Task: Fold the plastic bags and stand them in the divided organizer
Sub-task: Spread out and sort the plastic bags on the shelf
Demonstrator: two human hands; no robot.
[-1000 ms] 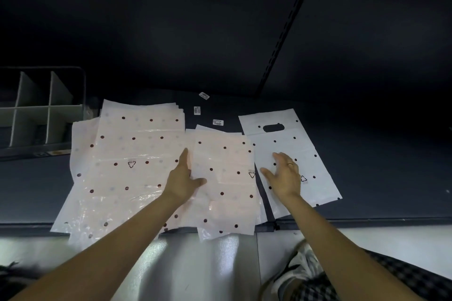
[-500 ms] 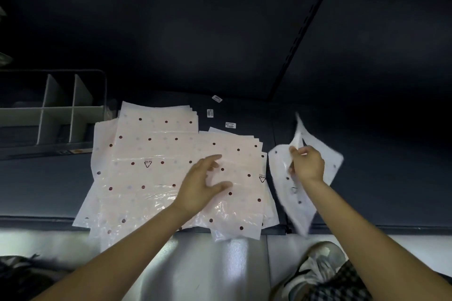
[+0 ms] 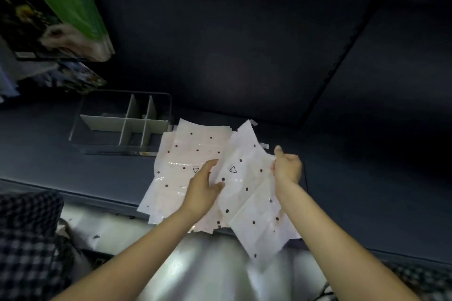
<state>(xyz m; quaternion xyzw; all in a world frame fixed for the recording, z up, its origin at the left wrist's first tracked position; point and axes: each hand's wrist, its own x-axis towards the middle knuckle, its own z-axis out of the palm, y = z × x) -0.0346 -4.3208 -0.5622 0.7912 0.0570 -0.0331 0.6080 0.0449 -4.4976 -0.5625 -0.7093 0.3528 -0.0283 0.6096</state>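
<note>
— What have I got in front of me?

— My right hand has its fingers curled round the right edge of a thin white plastic bag with dark dots and a triangle mark. The film is creased and hangs lifted off the shelf, its lower corner drooping past the front edge.

— And the other side?

— My left hand meets the bag's left edge, thumb and fingers closing on the film; I cannot tell how firmly it pinches. Beneath lies a glossy, crinkled stack of the same dotted translucent bags, spread flat on the dark blue shelf.

— The organizer?

— The grey rectangular divided organizer with thin upright partitions stands just left of the stack, at its far corner. Its compartments show no bags.
</note>
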